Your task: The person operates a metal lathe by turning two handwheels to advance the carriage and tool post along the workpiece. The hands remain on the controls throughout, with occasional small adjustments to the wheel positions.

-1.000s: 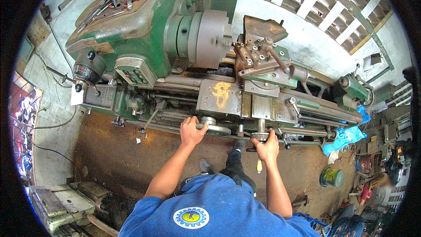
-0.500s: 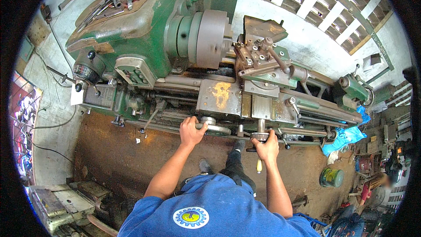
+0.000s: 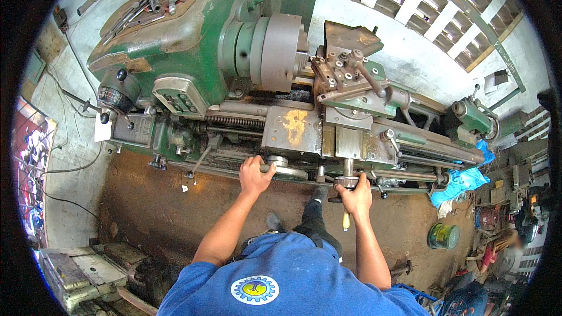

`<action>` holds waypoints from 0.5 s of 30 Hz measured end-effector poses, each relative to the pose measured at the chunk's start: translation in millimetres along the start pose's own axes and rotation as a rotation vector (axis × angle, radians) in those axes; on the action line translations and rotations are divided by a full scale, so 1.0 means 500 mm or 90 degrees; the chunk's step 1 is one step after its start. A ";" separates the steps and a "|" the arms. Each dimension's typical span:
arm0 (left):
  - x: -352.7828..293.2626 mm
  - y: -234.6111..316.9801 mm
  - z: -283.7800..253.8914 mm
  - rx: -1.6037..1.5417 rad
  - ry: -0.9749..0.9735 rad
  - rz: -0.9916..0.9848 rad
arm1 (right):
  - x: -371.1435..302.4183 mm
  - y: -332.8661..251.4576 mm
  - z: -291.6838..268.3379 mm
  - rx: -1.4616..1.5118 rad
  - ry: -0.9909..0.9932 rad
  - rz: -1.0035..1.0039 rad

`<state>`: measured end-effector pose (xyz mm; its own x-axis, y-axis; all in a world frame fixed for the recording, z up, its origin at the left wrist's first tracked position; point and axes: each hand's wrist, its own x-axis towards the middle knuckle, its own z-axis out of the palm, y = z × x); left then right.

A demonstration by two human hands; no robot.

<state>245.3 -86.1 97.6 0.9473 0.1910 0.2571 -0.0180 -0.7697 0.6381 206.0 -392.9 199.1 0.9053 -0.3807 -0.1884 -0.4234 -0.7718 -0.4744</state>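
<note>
Barely anything's moved: your left hand (image 3: 256, 174) still grips the big wheel (image 3: 291, 172), your right hand (image 3: 356, 195) the small wheel (image 3: 344, 182), so you're probably holding steady.

Metal, paint and cloth
Smooth metal handwheel (image 3: 291, 172), matt metal chuck (image 3: 281, 52), glossy painted headstock (image 3: 190, 47), matt cloth shirt (image 3: 310, 272)
</note>
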 end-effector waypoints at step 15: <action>-0.001 -0.012 0.007 -0.006 0.000 0.000 | 0.000 0.000 -0.001 0.005 -0.004 0.000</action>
<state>246.1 -83.9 91.2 0.9474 0.1907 0.2570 -0.0212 -0.7641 0.6447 205.8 -393.3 199.6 0.9054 -0.3778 -0.1937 -0.4233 -0.7680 -0.4806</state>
